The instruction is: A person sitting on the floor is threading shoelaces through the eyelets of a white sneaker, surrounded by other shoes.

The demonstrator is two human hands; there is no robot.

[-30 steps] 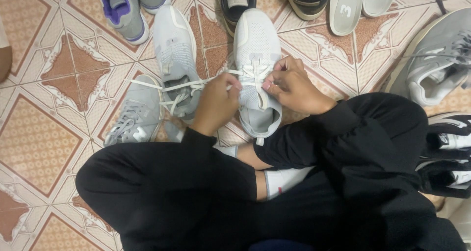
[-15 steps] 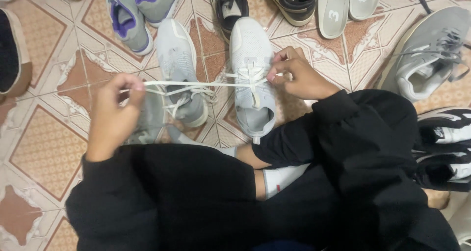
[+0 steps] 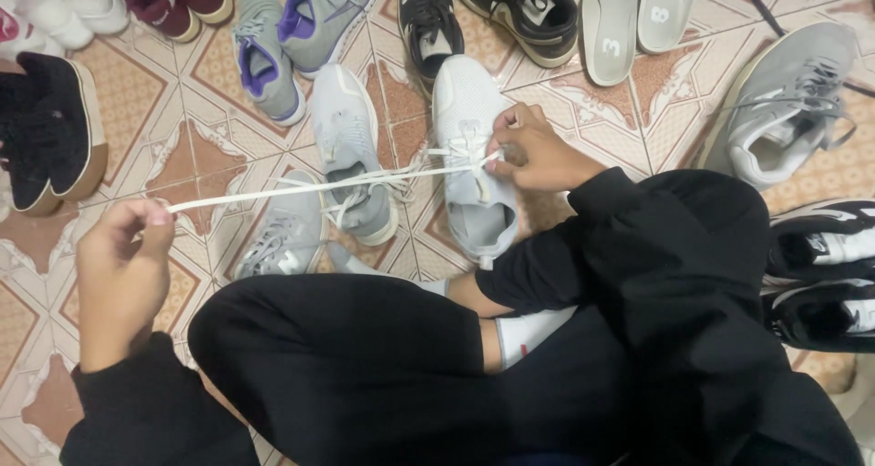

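Shoelace (image 3: 319,185) taut between both hands.

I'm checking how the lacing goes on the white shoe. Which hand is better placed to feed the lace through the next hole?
Probably the right hand: it rests on the white shoe at its lace holes. The left hand is far out to the side, pinching the end of the lace pulled taut.
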